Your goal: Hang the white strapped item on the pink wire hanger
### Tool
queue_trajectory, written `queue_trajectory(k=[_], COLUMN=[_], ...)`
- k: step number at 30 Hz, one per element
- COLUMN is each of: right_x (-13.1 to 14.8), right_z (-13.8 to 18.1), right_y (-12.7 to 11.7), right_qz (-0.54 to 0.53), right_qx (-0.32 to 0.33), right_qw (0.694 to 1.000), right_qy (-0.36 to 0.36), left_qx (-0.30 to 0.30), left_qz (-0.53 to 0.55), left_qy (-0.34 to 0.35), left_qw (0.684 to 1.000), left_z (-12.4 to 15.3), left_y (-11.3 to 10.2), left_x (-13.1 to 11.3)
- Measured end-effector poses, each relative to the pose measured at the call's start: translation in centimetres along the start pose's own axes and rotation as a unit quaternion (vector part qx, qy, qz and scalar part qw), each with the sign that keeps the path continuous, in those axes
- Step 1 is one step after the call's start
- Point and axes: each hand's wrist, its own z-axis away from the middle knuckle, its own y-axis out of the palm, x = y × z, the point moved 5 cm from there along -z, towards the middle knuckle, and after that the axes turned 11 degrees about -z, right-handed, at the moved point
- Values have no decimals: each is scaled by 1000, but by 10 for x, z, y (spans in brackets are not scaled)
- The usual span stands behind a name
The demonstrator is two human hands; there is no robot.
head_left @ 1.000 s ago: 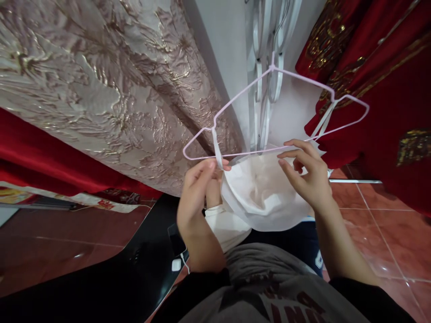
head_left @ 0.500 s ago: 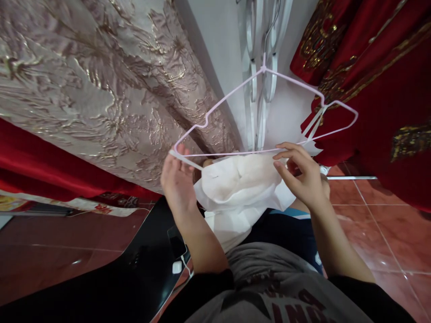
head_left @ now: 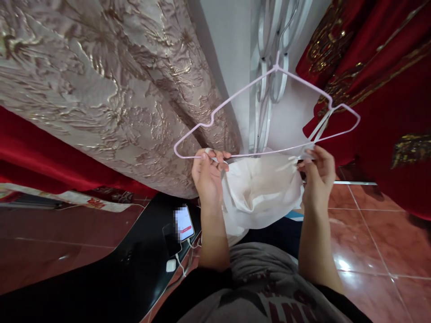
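A pale pink clothes hanger (head_left: 247, 88) hangs in front of me by its metal hook. Below its bottom bar droops a white garment (head_left: 259, 188) with thin straps. One white strap (head_left: 321, 125) loops over the hanger's right notch. My left hand (head_left: 209, 177) is closed at the left part of the bottom bar, with a bit of white strap between its fingers. No strap shows on the hanger's left corner. My right hand (head_left: 318, 172) pinches the garment's top edge below the right strap; its fingertips are partly blurred.
Embossed pinkish-gold fabric (head_left: 134, 89) hangs at left, red fabric with gold sequins (head_left: 380, 112) at right. White metal scrollwork (head_left: 264, 94) stands behind the hanger. On a black surface (head_left: 128, 251) lie a lit phone (head_left: 185, 223), a dark phone (head_left: 171, 240) and a white charger (head_left: 170, 265).
My left hand has moved right from the hanger's corner and closed, and the strap has left that corner. My right hand has moved right and closed on the garment's edge. The lit phone has come into view.
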Motion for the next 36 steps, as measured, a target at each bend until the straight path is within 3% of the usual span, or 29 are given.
queue_trajectory(k=[3, 12, 16, 22, 26, 28, 32, 36], right_x=[-11, -5, 4, 21, 49, 64, 76, 59], right_z=[0, -2, 1, -5, -17, -30, -69, -95], right_y=[4, 13, 15, 19, 27, 31, 21, -6], right_qz=[-21, -27, -25, -2, 17, 38, 75, 43], right_qx=[33, 75, 44, 50, 123, 142, 57, -63], right_qw=[996, 993, 998, 999, 992, 985, 964, 954], right_qy=[78, 88, 48, -1, -34, -90, -248, -292], left_qx=[1, -8, -11, -12, -23, -21, -13, -21], left_qz=[17, -21, -22, -31, -29, -18, -17, -27], left_qy=[13, 13, 21, 25, 32, 32, 14, 11], left_qw=[1000, 1000, 999, 999, 999, 999, 1000, 999], left_z=[0, -2, -2, -4, -7, -8, -9, -9], left_y=[1, 0, -1, -2, -4, -4, -6, -7], left_x=[0, -2, -5, -7, -10, -11, -10, -10])
